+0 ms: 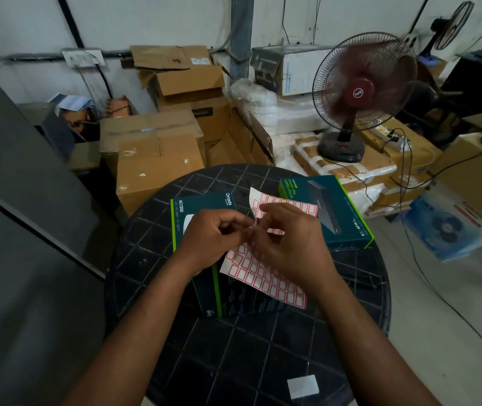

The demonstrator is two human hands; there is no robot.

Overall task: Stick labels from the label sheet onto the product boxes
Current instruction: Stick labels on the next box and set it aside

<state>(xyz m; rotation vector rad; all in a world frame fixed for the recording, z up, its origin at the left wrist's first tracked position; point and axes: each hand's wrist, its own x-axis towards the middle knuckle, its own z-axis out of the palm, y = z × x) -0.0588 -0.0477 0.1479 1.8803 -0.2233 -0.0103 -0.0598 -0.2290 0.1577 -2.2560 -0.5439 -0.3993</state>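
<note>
A label sheet with red-bordered white labels lies over a dark teal Omada product box on the round black table. My left hand and my right hand meet above the sheet, fingertips pinching its curled upper part at the middle. Whether a single label is lifted between the fingers is hidden. A second teal box, marked 10-Port Gigabit PoE+ Switch, lies to the right. A third dark box sits under the sheet's lower end.
A white paper scrap lies near the table's front edge. Behind the table stand stacked cardboard cartons, white wrapped parcels and a red running fan. A grey metal cabinet is at the left. Cables trail across the floor at the right.
</note>
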